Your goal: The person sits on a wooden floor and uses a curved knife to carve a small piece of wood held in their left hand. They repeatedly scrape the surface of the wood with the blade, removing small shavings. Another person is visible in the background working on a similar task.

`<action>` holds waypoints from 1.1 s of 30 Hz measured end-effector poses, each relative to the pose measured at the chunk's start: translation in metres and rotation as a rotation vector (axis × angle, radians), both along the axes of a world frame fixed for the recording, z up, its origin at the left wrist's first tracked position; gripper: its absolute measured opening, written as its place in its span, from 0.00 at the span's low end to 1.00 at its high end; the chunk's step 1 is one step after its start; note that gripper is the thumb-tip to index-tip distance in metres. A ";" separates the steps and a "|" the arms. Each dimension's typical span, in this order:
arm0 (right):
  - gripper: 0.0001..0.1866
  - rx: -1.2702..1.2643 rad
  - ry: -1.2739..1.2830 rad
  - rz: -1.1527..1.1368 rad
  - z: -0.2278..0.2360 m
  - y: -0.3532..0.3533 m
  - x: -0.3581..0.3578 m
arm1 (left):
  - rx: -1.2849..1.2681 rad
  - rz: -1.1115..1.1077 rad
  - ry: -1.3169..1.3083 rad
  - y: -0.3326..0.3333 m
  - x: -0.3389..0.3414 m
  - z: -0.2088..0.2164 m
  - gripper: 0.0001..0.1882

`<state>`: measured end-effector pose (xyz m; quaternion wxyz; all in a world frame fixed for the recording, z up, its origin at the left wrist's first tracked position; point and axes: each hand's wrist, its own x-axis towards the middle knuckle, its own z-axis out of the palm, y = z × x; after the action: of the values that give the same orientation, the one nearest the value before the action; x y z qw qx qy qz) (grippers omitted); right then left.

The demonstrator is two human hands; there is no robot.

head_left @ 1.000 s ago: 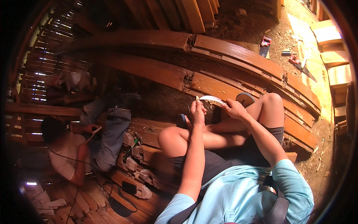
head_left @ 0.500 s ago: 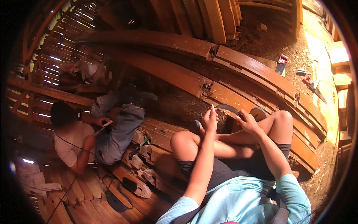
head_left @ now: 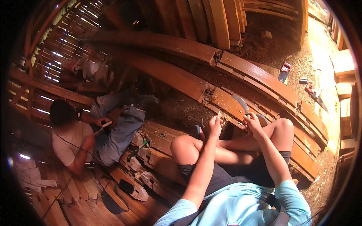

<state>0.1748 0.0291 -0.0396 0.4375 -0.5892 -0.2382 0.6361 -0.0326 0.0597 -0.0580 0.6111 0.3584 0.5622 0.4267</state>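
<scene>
The person sits cross-legged on the wooden floor (head_left: 158,139), both arms stretched out over the knees. The right hand (head_left: 253,122) is closed around the handle of a curved knife (head_left: 241,103), its pale blade rising up and arching to the left above the fist. The left hand (head_left: 216,123) sits just beside it on the left, fingers pinched around a thin pale sliver (head_left: 219,113) that sticks up from the fingertips; what the sliver is made of cannot be told. Both hands hang over a long curved wooden beam (head_left: 226,100) that runs from far left to near right, studded with small fixings. Off to the left, well apart, another person (head_left: 71,139) in a white shirt and jeans sits on the floor holding a small light-coloured stick. Small pale scraps (head_left: 137,164) lie scattered on the floor between the two people. Far right, a red-handled tool (head_left: 285,69) lies on the dirt.
</scene>
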 end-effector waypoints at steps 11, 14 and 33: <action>0.24 0.014 0.207 0.072 0.003 -0.002 -0.001 | -0.278 0.092 -0.048 0.083 0.028 0.005 0.16; 0.23 -0.066 0.187 0.227 -0.001 0.004 -0.004 | -0.301 0.021 0.081 0.093 0.027 -0.011 0.16; 0.20 -0.138 0.063 0.268 -0.010 0.028 -0.002 | -0.389 -0.004 0.344 0.095 0.043 -0.020 0.21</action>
<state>0.1723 0.0570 -0.0496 0.3143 -0.5607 -0.2567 0.7217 0.0100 0.1545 -0.0781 0.5646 0.3026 0.7287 0.2421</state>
